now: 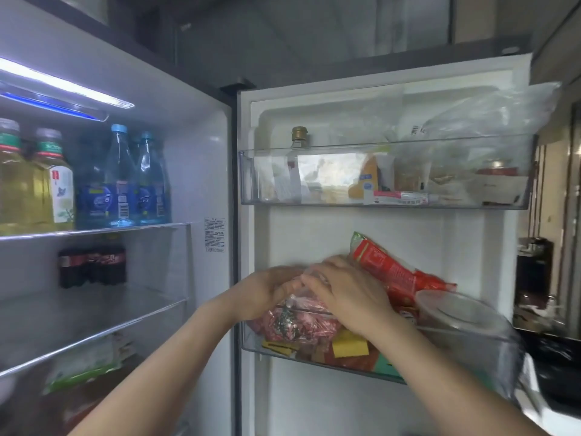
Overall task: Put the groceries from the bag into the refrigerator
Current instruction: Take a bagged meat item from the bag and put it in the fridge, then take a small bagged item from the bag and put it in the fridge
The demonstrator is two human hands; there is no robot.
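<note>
both hands, left (267, 291) and right (342, 297), grip the clear bag of meat (292, 322) in the door bin (456, 341). it looks soft, floppy and slippery. best held by its gathered top.

This is a home kitchen, seen at an open household refrigerator (201, 171). Its lit shelves carry everyday drinks: yellow tea bottles (37, 184) and blue water bottles (125, 180) on the upper glass shelf, dark cola bottles (92, 265) on the one below. The open door (386, 247) on the right has clear bins crammed with family odds and ends: a sauce bottle (298, 143), small packets, a red snack packet (393, 272) and a plastic tub (456, 313). Cupboard fronts (314, 26) run overhead, and a dark counter (553, 357) lies far right.
</note>
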